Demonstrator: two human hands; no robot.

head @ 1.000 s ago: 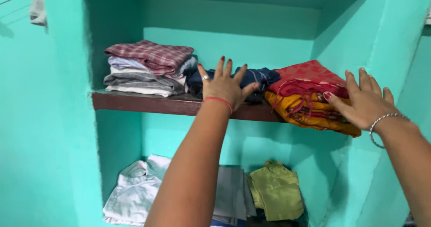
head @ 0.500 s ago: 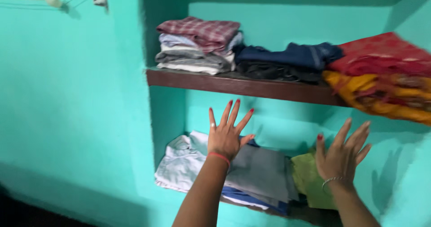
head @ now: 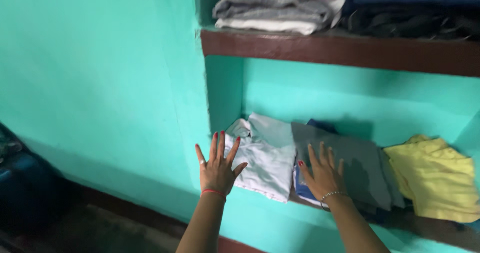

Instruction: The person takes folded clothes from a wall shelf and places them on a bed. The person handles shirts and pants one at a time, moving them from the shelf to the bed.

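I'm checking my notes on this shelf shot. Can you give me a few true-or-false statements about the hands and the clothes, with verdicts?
1. Both hands are spread open, holding nothing. True: left hand, right hand.
2. The right hand lies over the folded grey garment. True.
3. The yellow garment lies left of the white shirt. False: it lies at the far right of the lower shelf.
4. The brown upper shelf is bare. False: folded clothes are stacked on it.

Left hand [head: 218,169] and right hand [head: 324,175], fingers spread, over folded white shirt [head: 263,158] and grey cloth [head: 357,165].
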